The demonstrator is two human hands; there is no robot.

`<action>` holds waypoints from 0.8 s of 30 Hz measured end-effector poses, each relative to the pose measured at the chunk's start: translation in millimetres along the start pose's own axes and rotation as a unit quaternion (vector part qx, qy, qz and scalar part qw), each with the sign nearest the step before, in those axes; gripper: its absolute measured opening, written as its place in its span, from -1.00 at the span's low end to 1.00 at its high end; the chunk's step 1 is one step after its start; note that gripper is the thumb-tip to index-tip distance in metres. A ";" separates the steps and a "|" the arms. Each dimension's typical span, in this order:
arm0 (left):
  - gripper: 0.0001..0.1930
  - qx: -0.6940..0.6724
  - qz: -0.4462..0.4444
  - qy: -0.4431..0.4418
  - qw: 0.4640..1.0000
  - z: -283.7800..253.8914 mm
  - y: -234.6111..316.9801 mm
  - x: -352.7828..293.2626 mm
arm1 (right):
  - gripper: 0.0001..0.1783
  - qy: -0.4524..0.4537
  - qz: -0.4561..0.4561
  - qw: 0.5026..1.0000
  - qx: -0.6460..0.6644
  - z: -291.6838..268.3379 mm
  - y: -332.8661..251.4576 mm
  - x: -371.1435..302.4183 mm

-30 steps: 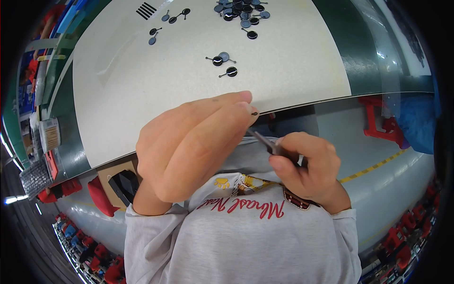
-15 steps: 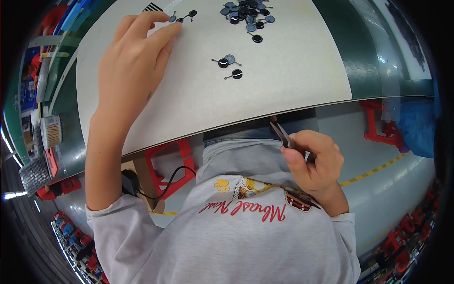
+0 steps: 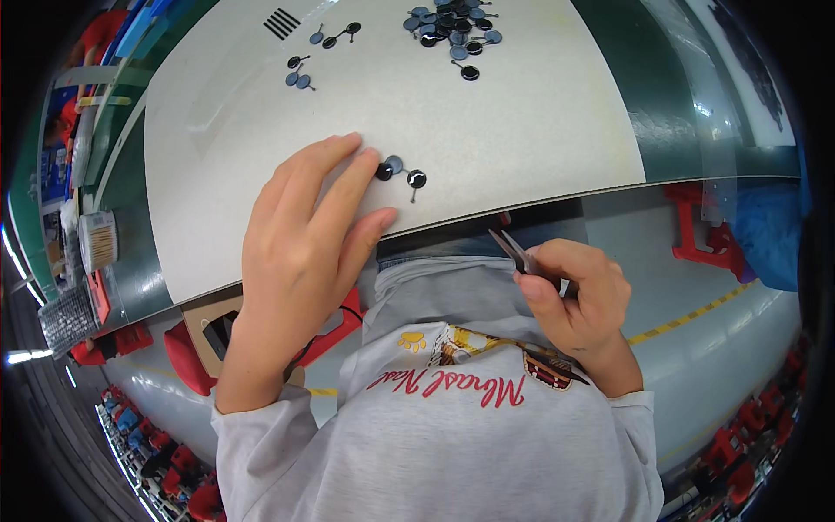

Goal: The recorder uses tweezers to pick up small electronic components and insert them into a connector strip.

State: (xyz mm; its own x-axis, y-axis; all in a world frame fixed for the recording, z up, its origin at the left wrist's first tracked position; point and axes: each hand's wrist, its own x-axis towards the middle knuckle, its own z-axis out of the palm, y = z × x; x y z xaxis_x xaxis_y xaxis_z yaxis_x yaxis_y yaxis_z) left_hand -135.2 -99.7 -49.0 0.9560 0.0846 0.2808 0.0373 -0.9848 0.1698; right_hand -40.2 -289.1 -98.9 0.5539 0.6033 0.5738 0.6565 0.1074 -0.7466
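the left grip (image 3: 300, 235), parted and seemingly empty, perhaps is gathering the black disc (image 3: 384, 172) beside its fingertip, needing next a pinch; the right grip (image 3: 581, 289) clasps tweezers (image 3: 522, 259).

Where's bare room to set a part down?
Widest: the right side of the pale board, between the disc pile and the board's near edge. Also: between the left hand and the left edge. Crowded: the pile, and right of that hand, where three discs lie.

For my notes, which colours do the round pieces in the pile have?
The round pieces are black and blue-grey; head view.
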 end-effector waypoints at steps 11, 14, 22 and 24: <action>-0.84 -0.058 0.001 0.049 0.997 2.4 -2.6 9.6 | -0.78 -0.064 0.016 0.998 0.007 0.9 -6.8 2.8; -0.84 -0.097 -0.052 0.019 0.994 -2.3 -0.6 18.7 | -0.79 -0.058 0.023 0.998 0.008 0.4 -6.0 1.5; -0.84 -0.078 -0.004 0.019 0.997 3.2 -1.4 23.0 | -0.80 -0.069 0.033 0.997 0.002 0.4 -6.1 3.8; -0.84 -0.065 0.007 0.027 0.997 5.0 -2.3 23.2 | -0.80 -0.039 0.023 0.999 0.011 4.0 -2.9 3.3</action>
State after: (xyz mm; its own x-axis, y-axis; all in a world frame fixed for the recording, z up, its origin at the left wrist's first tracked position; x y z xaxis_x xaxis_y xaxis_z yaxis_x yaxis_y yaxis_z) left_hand -111.7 -96.2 -47.6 0.9388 0.0824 0.3344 -0.0177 -0.9581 0.2858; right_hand -42.4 -284.3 -96.1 0.5409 0.6683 0.5107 0.6197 0.0940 -0.7792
